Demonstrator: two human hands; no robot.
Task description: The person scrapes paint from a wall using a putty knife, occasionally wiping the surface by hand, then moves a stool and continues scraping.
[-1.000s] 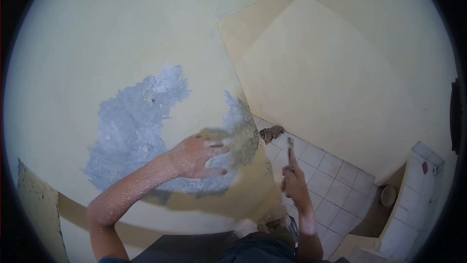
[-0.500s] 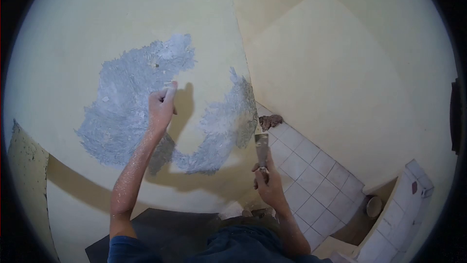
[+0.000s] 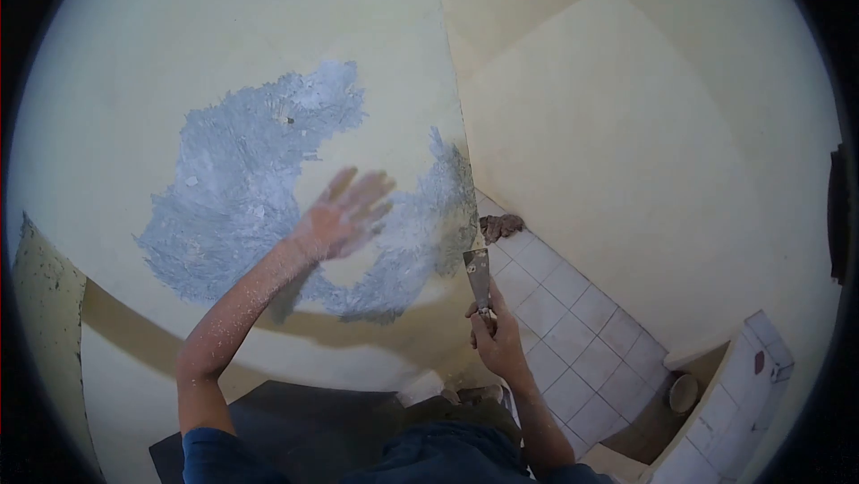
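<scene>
My left hand (image 3: 335, 220) is spread against or just in front of the wall, fingers apart and blurred by motion, with nothing in it. White dust specks the hand and forearm. Behind it, the pale yellow wall (image 3: 385, 55) bears a large scraped grey patch (image 3: 237, 157), rough at its edges; a second scraped area (image 3: 416, 225) runs up to the wall's corner edge. Lower right, my right hand (image 3: 501, 345) is closed round the handle of a putty knife (image 3: 478, 274), its blade pointing up and flecked with white residue.
White floor tiles (image 3: 564, 323) lie below on the right. A brown crumpled cloth or clump (image 3: 501, 227) rests by the wall corner. A round container (image 3: 684, 393) stands beside a low tiled wall (image 3: 716, 403). A dark flat surface (image 3: 286, 426) is below me.
My left hand has gone from closed fingers near the grey patch to an open spread, moving right and down across the wall. The putty knife has tilted slightly left.
</scene>
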